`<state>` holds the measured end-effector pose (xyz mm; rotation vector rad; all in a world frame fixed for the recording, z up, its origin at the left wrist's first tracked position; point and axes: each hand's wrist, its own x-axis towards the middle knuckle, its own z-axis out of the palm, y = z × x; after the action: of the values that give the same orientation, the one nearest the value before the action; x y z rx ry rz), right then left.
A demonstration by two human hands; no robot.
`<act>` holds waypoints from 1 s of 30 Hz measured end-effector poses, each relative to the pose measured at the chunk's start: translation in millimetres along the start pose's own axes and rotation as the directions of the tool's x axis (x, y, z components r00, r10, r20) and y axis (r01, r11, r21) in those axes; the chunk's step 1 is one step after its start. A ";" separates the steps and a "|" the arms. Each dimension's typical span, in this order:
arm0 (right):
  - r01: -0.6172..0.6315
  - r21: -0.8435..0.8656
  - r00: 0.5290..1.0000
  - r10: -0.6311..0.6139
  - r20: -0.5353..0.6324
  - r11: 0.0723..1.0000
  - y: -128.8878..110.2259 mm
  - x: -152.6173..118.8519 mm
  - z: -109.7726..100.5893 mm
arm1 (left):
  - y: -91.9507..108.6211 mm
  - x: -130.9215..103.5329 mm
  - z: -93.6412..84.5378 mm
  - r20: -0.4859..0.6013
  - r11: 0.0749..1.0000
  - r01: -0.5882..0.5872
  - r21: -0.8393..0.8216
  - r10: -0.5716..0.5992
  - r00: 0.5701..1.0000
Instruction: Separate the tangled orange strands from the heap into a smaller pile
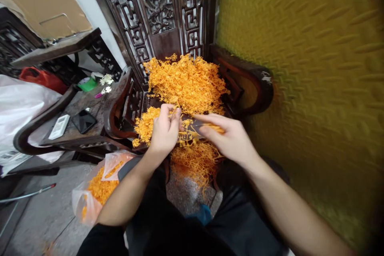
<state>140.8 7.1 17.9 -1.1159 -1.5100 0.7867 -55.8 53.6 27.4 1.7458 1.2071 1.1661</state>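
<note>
A large heap of small orange flowers (189,80) with thin stalks covers the back of a dark carved wooden chair's seat. At its front left lies a smaller pile of orange flowers (147,124). My left hand (165,130) is closed in a pinch over the seat, with an orange flower between thumb and fingertips. Opposite it, my right hand (229,136) is closed around a thin needle-like rod, with an orange bunch of flowers (215,128) along it. The rod's tip points toward my left hand; its far end is hidden by my fingers.
Below the seat hang tangled orange stalks (196,160). A plastic bag of orange flowers (102,184) sits on the floor at left. A side table (99,102) holds a phone (84,121), a white device (59,127) and white flowers (106,80). A yellow textured panel (306,88) stands close on the right.
</note>
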 end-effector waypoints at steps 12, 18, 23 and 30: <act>-0.077 0.136 0.996 0.082 -0.030 0.988 6.5 3.8 20.9 | 7.6 -4.1 2.7 0.417 0.956 0.252 -0.149 -0.170 0.893; 0.198 0.470 0.757 0.170 -0.631 0.860 29.7 24.2 -40.4 | 3.3 5.0 -15.0 0.432 0.920 0.361 -0.155 -0.265 0.862; -0.038 0.516 0.903 0.251 -0.349 0.855 12.4 13.0 -37.2 | -4.7 17.0 -25.0 0.232 0.903 0.294 -0.313 -0.227 0.946; 0.065 0.381 0.975 0.022 -0.221 0.922 -9.7 -8.1 -14.7 | -5.3 16.2 -21.4 0.175 0.917 0.256 -0.305 -0.210 0.962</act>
<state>152.7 -4.9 27.3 -0.8554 -1.1171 0.8695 -74.9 71.9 34.5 1.3701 1.0392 1.0173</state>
